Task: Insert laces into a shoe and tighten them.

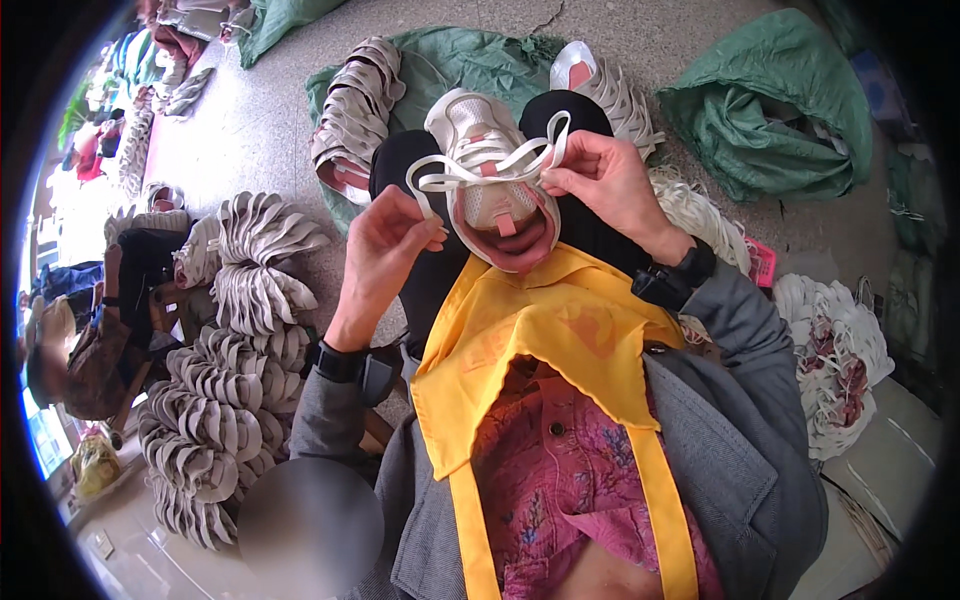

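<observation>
Crumpled green sack (770,105) lies right of the right grip (610,185), on the speckled floor (270,100). Green sheet (470,60) spreads beyond the left grip (385,255). Pink plastic container (763,264) sits right of the right grip, nearer the body. Nested pale shoe pieces (215,410) lie left of the left grip.

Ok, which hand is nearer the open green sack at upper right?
Right. The right hand is left of and below the green sack in the picture; the left hand is farther left, beyond the shoe.
</observation>
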The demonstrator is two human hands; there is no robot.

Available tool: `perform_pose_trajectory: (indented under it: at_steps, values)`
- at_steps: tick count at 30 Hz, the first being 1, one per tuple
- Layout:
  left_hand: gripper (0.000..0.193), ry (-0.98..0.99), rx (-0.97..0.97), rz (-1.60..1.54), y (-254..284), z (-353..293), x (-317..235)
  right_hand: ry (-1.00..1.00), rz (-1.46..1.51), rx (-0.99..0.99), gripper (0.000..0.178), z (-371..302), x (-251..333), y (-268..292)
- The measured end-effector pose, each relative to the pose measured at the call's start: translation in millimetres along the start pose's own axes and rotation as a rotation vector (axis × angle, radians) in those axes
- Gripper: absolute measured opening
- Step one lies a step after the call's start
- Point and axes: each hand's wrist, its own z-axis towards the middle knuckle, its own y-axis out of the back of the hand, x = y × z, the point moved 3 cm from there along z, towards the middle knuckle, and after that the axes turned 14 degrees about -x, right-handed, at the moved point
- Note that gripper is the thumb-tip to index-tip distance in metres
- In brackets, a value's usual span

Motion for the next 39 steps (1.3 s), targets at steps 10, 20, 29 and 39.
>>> perform_pose_trajectory:
  at_steps: [10, 20, 29, 39]
  values:
    - [0.009, -0.069, -0.022, -0.045, -4, 4, 15, 0.144, -0.100, -0.076, 0.008, -4, 1, -6]
    - [0.011, -0.093, -0.043, -0.086, -5, 8, 23, 0.529, -0.643, 0.008, 0.010, -6, 37, -20]
    - [0.011, -0.123, -0.088, -0.145, -6, 11, 28, 0.571, -0.678, 0.045, 0.012, -4, 36, -27]
    - [0.011, -0.153, -0.125, -0.309, -15, 15, 32, 0.252, -0.666, -0.028, 0.011, -16, 24, -3]
